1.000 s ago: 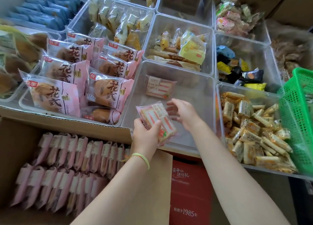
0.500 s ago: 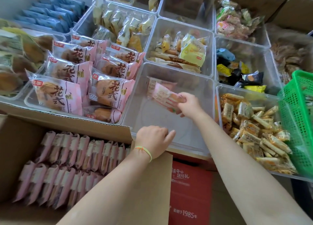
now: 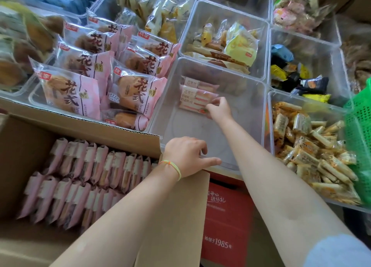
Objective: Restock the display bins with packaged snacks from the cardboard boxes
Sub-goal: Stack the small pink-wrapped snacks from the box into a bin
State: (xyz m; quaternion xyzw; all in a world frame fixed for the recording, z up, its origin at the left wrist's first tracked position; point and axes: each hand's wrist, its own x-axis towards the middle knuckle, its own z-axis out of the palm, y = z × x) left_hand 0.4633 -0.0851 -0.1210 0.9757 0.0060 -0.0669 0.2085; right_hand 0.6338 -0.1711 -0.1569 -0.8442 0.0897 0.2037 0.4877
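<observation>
**Pink snack packet held inside the clear bin**

The right hand (image 3: 219,108) reaches into the clear plastic display bin (image 3: 249,126), its grip pinched on the near end of a pink-and-white wrapped sandwich-cake packet (image 3: 195,101). That packet lies against the bin's far left corner, touching a second packet of the same kind (image 3: 197,83) just behind it. The rest of the bin floor is bare.

The left hand (image 3: 185,156) rests on the bin's near rim, fingers curled loosely and holding nothing, a yellow-green string bracelet (image 3: 173,167) on the wrist. Just left of it stands the open brown cardboard box (image 3: 24,144), packed with upright rows of pink packets (image 3: 80,180). The bin to the left holds large pink bread bags (image 3: 76,89).
</observation>
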